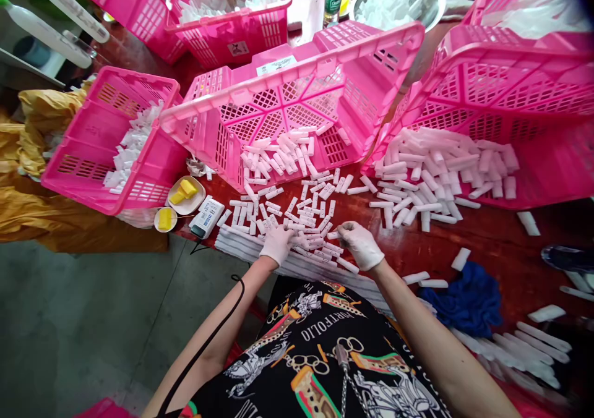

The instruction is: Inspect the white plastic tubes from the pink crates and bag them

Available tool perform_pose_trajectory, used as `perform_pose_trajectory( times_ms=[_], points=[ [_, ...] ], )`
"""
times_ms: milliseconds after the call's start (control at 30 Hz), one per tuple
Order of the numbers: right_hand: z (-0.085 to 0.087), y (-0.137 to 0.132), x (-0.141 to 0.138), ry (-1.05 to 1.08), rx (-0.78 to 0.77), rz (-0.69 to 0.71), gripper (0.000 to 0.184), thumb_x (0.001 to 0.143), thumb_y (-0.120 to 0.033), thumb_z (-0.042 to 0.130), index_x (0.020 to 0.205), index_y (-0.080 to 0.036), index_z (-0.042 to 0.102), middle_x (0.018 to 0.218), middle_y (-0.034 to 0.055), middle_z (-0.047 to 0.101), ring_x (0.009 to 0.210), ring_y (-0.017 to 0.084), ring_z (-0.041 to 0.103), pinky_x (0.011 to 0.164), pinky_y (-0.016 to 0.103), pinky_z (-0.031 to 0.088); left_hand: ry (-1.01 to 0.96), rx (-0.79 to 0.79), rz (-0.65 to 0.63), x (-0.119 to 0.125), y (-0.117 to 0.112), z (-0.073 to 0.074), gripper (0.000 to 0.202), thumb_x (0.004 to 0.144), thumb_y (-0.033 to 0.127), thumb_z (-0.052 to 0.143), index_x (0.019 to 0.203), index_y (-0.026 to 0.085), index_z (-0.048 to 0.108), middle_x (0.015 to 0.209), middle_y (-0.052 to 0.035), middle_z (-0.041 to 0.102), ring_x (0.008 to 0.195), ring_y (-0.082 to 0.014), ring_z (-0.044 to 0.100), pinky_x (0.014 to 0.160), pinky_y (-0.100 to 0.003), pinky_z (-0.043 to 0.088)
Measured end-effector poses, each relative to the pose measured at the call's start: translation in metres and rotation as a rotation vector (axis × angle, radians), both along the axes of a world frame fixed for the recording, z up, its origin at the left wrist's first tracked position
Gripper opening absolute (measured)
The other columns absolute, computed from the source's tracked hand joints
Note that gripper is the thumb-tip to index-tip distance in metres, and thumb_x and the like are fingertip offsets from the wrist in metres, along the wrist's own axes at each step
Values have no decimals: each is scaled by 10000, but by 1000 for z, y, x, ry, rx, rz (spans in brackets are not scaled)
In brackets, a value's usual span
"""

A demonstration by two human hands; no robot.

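Observation:
Several short white plastic tubes (320,208), some with small dark print, lie loosely heaped at the table's front edge. My right hand (361,245), in a white glove, pinches one white tube (333,235) between thumb and fingertips at the heap's right side. Across from it, my gloved left hand (277,243) rests at the heap's near left, fingers drawn together among the tubes. What those fingers hold is hidden. Behind the heap, a pink basket (297,106) lies tipped on its side, its mouth towards me and more tubes spilling out. A striped cloth (241,242) runs beneath the heap's front edge.
At right, another tipped pink basket (552,152) spills white tubes (431,164). A blue cloth (468,297) lies nearer me. On the left are a small box-shaped device (206,217), a dish with yellow pieces (185,194) and a pink basket (78,140). A metal bowl (436,4) stands behind.

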State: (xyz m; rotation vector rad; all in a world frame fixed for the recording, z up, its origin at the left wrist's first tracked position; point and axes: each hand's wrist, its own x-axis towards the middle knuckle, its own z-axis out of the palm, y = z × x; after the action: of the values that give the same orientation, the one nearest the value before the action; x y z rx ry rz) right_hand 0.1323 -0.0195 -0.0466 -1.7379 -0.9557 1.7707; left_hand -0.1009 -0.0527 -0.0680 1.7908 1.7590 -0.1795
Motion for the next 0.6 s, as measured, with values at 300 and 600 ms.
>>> perform_pose_trajectory(
  times_ms=[300,600],
  points=[
    [77,23,-15,120,223,-39,260,766,-450,599,799,-214,495,488,-82,419,407,71,349,397,215,264,-745,172,426,61,4,60,263,848,264,533,1091,185,593,979,-58,633,893,-151,583,861,-297,459],
    [90,48,11,-250,510,200,185,776,-376,579,736,-196,574,666,-1,588,595,110,506,582,246,398,-663,218,406,74,13,88,235,811,239,575,1036,190,620,971,-70,610,933,-186,562,930,-356,431]
  ],
)
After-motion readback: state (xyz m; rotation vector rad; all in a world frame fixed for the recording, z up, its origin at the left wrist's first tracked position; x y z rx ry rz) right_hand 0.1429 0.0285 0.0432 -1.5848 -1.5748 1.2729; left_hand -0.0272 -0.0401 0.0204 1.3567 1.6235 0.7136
